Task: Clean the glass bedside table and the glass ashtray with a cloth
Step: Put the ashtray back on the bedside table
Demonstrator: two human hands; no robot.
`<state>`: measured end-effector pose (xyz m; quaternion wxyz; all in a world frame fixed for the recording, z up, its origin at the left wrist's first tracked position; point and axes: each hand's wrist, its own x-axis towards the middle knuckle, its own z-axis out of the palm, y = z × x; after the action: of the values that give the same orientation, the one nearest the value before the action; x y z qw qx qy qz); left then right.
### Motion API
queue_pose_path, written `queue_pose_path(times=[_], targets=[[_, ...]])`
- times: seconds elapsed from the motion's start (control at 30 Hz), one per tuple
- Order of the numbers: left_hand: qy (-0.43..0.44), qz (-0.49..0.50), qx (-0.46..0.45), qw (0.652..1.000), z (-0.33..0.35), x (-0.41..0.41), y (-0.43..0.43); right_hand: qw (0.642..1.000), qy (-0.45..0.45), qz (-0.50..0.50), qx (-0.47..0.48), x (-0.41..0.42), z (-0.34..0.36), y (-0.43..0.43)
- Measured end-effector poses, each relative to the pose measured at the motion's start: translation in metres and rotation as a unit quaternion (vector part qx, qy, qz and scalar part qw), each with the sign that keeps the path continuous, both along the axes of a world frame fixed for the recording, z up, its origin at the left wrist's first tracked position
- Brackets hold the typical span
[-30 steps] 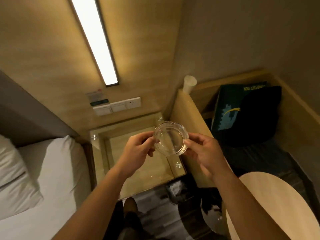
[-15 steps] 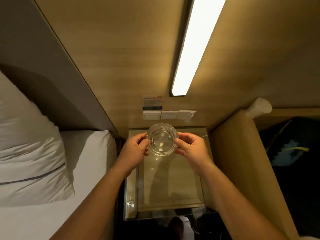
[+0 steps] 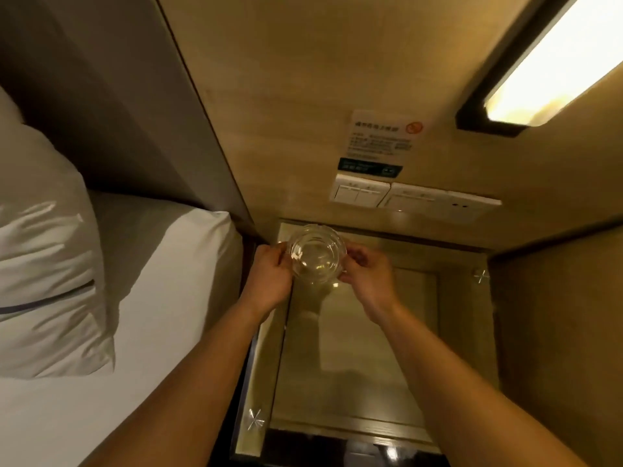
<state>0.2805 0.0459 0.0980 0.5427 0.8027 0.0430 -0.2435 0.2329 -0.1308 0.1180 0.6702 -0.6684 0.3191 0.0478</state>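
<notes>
A round clear glass ashtray (image 3: pixel 317 253) is held between both hands over the far left corner of the glass bedside table (image 3: pixel 371 348). My left hand (image 3: pixel 269 278) pinches its left rim and my right hand (image 3: pixel 367 276) pinches its right rim. Whether the ashtray touches the glass top or hovers just above it, I cannot tell. The table top is a clear pane over a wooden frame, with metal star-shaped fittings at its corners. No cloth is in view.
A bed with a white sheet (image 3: pixel 135 315) and a pillow (image 3: pixel 43 264) lies directly left of the table. A wooden wall panel with switches (image 3: pixel 362 193), a notice and a lit strip lamp (image 3: pixel 553 59) rises behind. A wooden partition (image 3: pixel 556 315) closes the right side.
The view has swung left, off the luggage nook and onto the bed and wall. Both hands have carried the ashtray down and away, toward the table's far left corner.
</notes>
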Motion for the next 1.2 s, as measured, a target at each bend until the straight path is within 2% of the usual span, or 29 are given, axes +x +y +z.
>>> queue_pose_path(times=[0.13, 0.23, 0.4, 0.77, 0.97, 1.1, 1.2], targets=[[-0.028, 0.002, 0.041, 0.999, -0.036, 0.01, -0.001, 0.999, -0.021, 0.005, -0.042, 0.013, -0.029, 0.005], [-0.029, -0.003, 0.054, 0.998, -0.052, 0.014, -0.001, 0.995, -0.005, 0.008, -0.103, 0.019, -0.049, 0.006], [-0.025, 0.023, 0.058, 0.998, -0.053, 0.019, -0.004, 0.982, -0.006, 0.043, -0.185, 0.027, -0.085, 0.007], [-0.026, 0.042, 0.092, 0.995, -0.074, 0.031, 0.002, 0.982, 0.012, 0.027, -0.186, 0.039, -0.114, 0.015], [-0.032, 0.055, 0.101, 0.993, -0.074, 0.033, 0.001, 0.974, 0.03, 0.036, -0.223, 0.041, -0.113, 0.016], [-0.024, 0.074, 0.089, 0.993, -0.065, 0.031, 0.001, 0.965, 0.03, 0.048, -0.255, 0.04, -0.103, 0.016], [-0.009, 0.084, 0.117, 0.989, -0.047, 0.027, 0.005, 0.96, 0.03, 0.06, -0.272, 0.032, -0.078, 0.013]])
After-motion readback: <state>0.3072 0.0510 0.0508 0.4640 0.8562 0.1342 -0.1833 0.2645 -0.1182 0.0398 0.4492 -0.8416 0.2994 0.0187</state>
